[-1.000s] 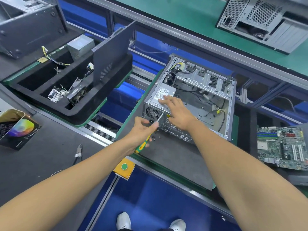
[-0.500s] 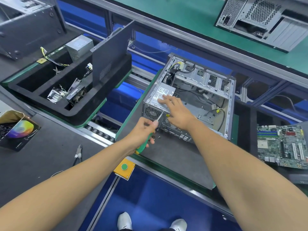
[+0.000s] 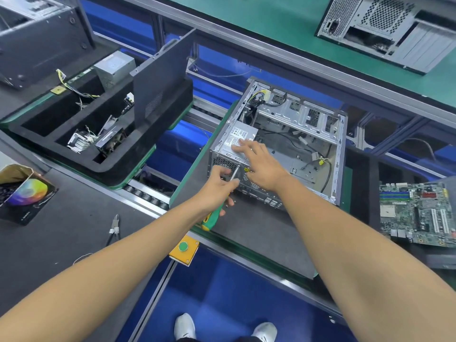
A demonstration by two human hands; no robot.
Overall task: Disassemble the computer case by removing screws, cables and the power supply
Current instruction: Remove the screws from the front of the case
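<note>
So the computer case (image 3: 296,144) sits open-side-up on a grey mat on the conveyor pallet, and the power supply (image 3: 238,139) is in its near-left corner, still in there. Left hand (image 3: 217,191) is wrapped around a green-handled screwdriver (image 3: 214,215), with the shaft angled up at the case's rear panel right by the PSU grille. Right hand (image 3: 261,164) lies flat with straight fingers on top of the power supply, pressing it, not gripping anything.

What could go sideways, imo: the tip can cam out of the screw head if the driver isn't square, and that shaft looks pretty tilted. A slip would send it toward the right hand, which is just beside it. There are a couple of loose screws (image 3: 233,202) on the mat near the left hand, easy to knock off the edge. And if the last screw lets go while the cables (image 3: 259,97) at the far corner are still attached, the PSU could drop or yank on them.

Containers: the black foam tray (image 3: 118,166) to the left has compartments holding a heatsink-looking part (image 3: 79,141) and some other pulled bits, can't tell exactly what, plus a dark side panel (image 3: 160,75) stood up in it. A motherboard (image 3: 417,213) lies on the right, well apart from the case
</note>
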